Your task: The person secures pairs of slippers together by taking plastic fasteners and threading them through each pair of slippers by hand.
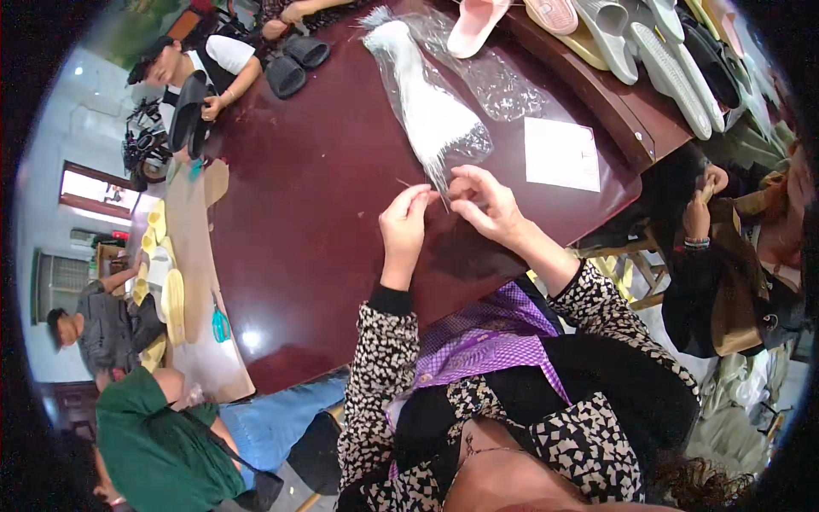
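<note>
A long bundle of thin white strands [426, 107] lies on the dark red table, partly inside a clear plastic bag. Its narrow end tapers toward me and reaches between my hands. My left hand [403, 229] is closed in a pinch, and a fine strand pokes out beside its fingertips. Just to its right, my right hand [490, 206] has its thumb and fingers curled together at the loose ends of the bundle. The exact grip of the fingertips is too small to make out fully.
A white paper sheet [561, 154] lies right of the bundle. Pale slippers [674, 72] crowd a raised ledge at the far right. Black slippers [296, 64] sit at the far edge, near a person holding another. Teal-handled snips [221, 324] and yellow slippers [173, 299] are at left.
</note>
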Demonstrator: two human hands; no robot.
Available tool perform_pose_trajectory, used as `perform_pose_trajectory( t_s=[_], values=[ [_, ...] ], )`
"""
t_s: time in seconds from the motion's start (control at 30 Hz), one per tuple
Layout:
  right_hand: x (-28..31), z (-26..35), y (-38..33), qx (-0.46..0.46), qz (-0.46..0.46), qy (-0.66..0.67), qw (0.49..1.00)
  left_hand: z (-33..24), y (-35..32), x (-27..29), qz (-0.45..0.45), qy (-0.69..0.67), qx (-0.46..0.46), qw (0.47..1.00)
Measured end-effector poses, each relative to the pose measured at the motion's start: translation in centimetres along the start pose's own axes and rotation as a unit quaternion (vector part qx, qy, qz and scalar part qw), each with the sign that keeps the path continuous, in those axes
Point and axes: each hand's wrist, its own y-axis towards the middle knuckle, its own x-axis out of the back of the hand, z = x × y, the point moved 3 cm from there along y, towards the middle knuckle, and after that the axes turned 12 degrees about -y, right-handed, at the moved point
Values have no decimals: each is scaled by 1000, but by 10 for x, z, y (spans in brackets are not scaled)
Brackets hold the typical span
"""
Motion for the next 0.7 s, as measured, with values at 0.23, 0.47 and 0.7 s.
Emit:
perform_pose_trajectory(
  t_s=[0.23, 0.47, 0.7],
  values=[
    [0, -24, 57, 101, 113, -359, 921, -1, -27, 8, -65, -185, 78, 977],
    [-21, -73, 75, 92, 165, -571, 799, 13, -48, 6, -97, -299, 165, 935],
    [-35, -69, 101, 58, 212, -582, 783, 8, -85, 18, -123, -352, 179, 911]
  ],
)
